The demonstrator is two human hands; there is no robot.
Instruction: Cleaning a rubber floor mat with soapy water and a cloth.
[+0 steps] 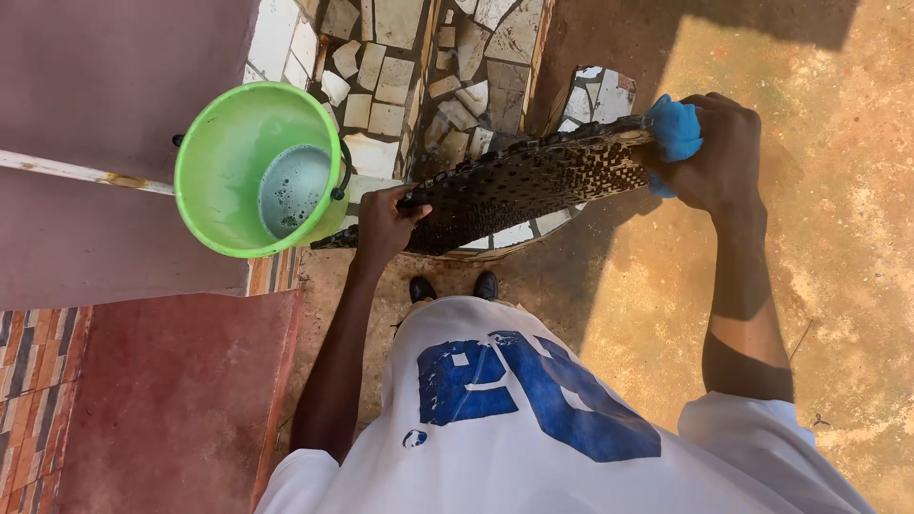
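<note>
A green bucket [259,169] stands at the left on the edge of a tiled ledge [400,67], with a shallow pool of grey, soapy-looking water at its bottom. Just right of it, the left hand [386,224] is closed around the lower edge of a dark rubber mat [519,186] with a studded grid pattern, holding it up off the ground and tilted. The mat stretches across the middle of the view, above the person's shoes [455,286] and a tiled slab [595,95] behind it. At the mat's far right end, the right hand [716,152] is clamped on a blue cloth [674,133], pressing it against the mat's upper corner.

Judging by this, the wiping is under way: the mat's surface looks wet and glossy in places, but I cannot tell how much of it has been cleaned. The cloth sits only at one corner, so most of the mat's length probably remains to be gone over. The dirt ground [838,286] on the right is dry.
</note>
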